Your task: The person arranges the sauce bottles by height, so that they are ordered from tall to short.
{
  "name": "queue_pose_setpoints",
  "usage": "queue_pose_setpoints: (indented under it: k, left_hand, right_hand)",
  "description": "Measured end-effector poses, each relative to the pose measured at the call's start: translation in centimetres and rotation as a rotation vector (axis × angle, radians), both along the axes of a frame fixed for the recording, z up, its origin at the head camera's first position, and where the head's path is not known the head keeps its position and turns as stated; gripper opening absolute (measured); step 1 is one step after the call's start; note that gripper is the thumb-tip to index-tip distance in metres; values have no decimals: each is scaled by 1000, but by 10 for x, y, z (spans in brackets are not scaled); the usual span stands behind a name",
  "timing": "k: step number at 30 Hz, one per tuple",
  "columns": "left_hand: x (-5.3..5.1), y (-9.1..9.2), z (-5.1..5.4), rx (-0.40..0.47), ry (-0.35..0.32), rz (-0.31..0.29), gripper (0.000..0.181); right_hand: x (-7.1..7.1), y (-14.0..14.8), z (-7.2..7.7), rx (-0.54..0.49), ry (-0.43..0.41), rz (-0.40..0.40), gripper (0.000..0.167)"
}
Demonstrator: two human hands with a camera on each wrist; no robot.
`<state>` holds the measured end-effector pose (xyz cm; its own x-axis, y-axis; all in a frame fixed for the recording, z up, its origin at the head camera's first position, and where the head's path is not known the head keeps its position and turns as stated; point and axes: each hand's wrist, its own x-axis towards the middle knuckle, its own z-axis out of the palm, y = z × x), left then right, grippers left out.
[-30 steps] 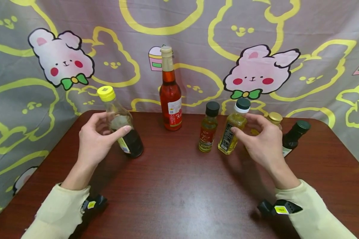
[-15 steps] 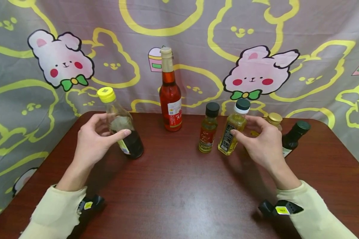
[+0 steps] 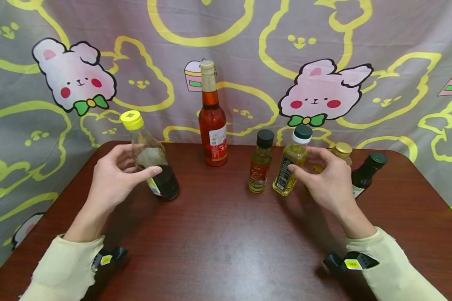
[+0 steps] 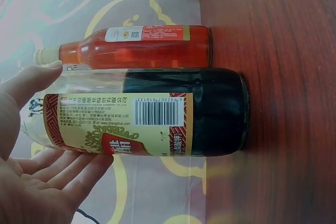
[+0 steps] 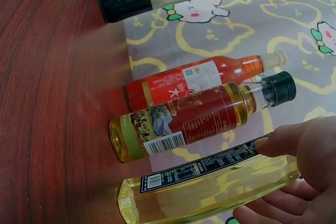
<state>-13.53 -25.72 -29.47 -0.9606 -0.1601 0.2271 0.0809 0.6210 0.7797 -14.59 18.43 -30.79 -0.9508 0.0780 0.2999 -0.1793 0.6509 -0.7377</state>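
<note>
From where I stand, the person has both hands over the desk (image 3: 226,242), a dark reddish-brown wooden top. At the left of the frame, the left hand (image 3: 114,175) holds a tall clear bottle of black liquid with a yellow cap (image 3: 165,179), its grip clamped around the upper half, thumb on one side and fingers on the other. The left wrist view shows a cream label with a barcode on it.

Right of centre, the right hand (image 3: 329,175) has its grip clamped on a clear, flat-sided bottle of yellow oil with a dark green and white cap (image 3: 285,177). The thumb presses the black label and the fingers lie behind.

Just beside that oil, to its left, stands a small round bottle with a red label and a black cap (image 3: 259,169). A tall bottle of red liquid with a pale gold neck (image 3: 213,138) stands upright at upper centre. Partly hidden behind the right hand are a gold-capped jar or bottle (image 3: 342,149) and a dark green bottle (image 3: 363,175). Behind everything hangs a grey curtain printed with yellow outlines and white bunnies (image 3: 233,50).
</note>
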Motion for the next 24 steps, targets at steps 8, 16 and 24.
queue_pose_setpoints:
  k: [8, 16, 24]
  left_hand:
    - [0, 1, 0, 27, -5, 2, 70]
    - [-3, 8, -4, 142, -2, 98, 70]
    - [-3, 17, -4, 184, 65, 158, 65]
  right_hand:
    - [0, 0, 0, 0, -4, 3, 61]
    - [0, -1, 0, 20, -23, -15, 62]
    - [1, -1, 1, 32, -24, -17, 63]
